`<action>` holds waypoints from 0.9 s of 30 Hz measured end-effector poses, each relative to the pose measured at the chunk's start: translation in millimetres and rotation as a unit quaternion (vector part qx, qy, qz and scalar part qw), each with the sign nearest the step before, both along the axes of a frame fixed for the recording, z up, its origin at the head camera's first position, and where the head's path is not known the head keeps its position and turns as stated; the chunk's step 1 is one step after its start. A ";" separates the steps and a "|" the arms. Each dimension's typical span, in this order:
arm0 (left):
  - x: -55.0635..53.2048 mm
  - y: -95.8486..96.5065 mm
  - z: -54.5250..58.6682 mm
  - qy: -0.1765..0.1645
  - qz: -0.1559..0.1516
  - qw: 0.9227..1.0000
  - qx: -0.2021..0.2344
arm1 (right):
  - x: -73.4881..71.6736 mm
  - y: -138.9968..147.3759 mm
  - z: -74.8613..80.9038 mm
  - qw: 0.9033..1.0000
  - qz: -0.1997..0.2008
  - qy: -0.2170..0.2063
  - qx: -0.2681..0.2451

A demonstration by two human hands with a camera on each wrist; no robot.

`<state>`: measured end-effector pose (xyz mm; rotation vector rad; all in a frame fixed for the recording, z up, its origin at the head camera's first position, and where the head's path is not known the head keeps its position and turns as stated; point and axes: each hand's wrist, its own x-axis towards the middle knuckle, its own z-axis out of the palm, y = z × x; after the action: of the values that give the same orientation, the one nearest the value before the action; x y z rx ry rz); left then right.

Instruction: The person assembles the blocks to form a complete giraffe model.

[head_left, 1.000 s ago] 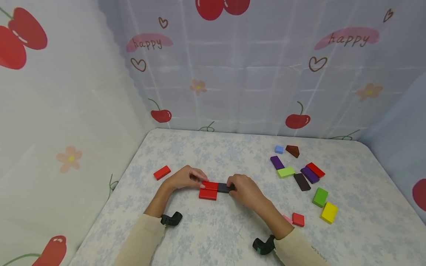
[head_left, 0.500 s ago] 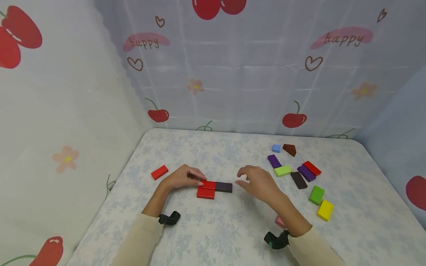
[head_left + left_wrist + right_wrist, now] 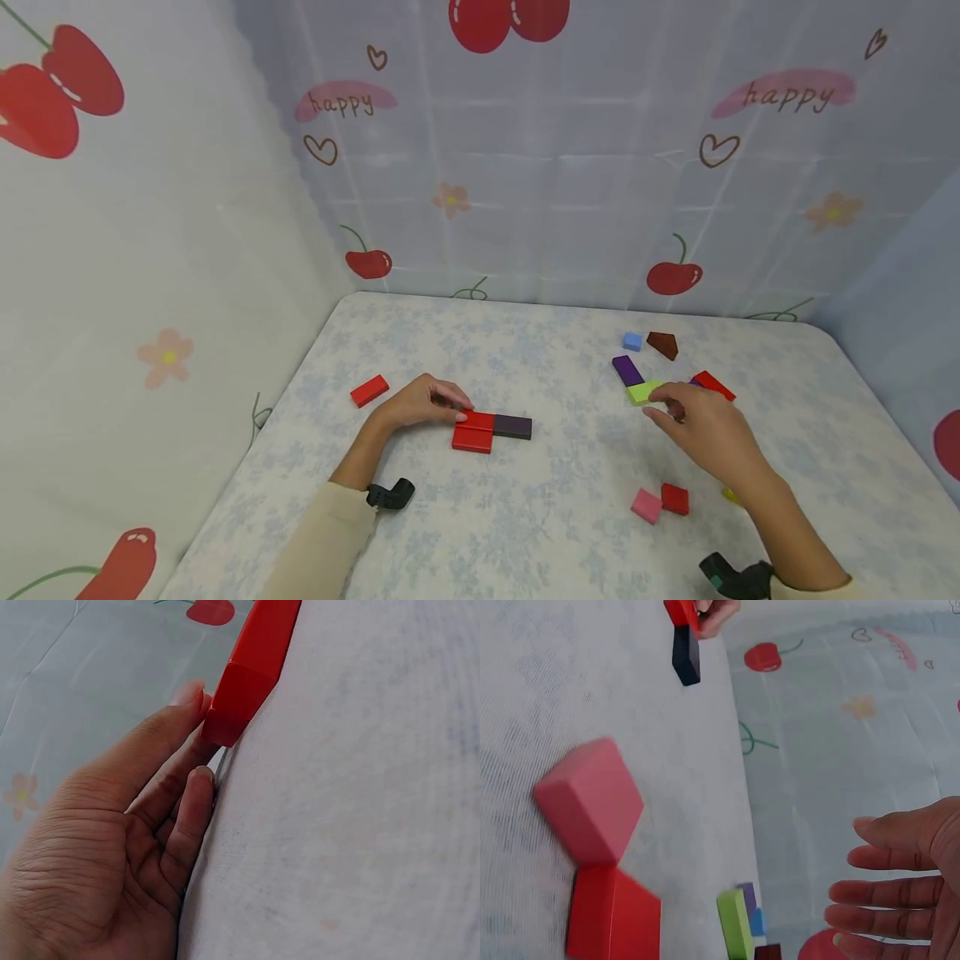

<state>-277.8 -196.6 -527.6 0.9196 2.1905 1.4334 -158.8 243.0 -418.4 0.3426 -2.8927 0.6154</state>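
My left hand (image 3: 420, 403) pinches the left end of a red block (image 3: 481, 421) lying on the table. A second red block (image 3: 472, 442) lies along its near side. A dark grey block (image 3: 513, 427) continues the row to the right. In the left wrist view, the thumb (image 3: 193, 694) lies against the end of the red block (image 3: 251, 671). My right hand (image 3: 708, 429) hovers over the blocks at the right, fingers loosely bent and holding nothing. Its thumb and fingertips are right by a lime green block (image 3: 640, 394). This hand hides several blocks beneath it.
A single red block (image 3: 370, 390) lies left of my left hand. A purple block (image 3: 627, 371), a blue block (image 3: 632, 341), a brown block (image 3: 663, 344) and another red block (image 3: 716, 384) lie far right. Nearer are a pink block (image 3: 647, 506) and a red square block (image 3: 675, 499).
My right hand has let go of the dark grey block and moved right, over the loose blocks. The left hand stays at the red block.
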 end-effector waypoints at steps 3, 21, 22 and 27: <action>0.1 -0.8 -2.1 0.007 0.004 1.000 -0.002 | 2.6 19.2 -3.9 1.000 -0.023 -0.016 0.005; 6.1 1.9 3.5 0.004 0.012 1.000 -0.020 | 13.0 93.6 -43.1 0.973 -0.131 -0.177 0.065; 6.1 2.0 4.1 0.005 0.012 1.000 -0.018 | 12.9 93.3 -44.0 0.973 -0.131 -0.180 0.066; 5.3 2.7 6.8 0.007 0.010 1.000 -0.017 | 10.2 89.4 -47.2 0.974 -0.130 -0.173 0.062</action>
<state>-272.5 -193.9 -520.8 0.9013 2.2323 1.3985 -148.7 332.3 -465.6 -0.1467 -3.2374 0.4927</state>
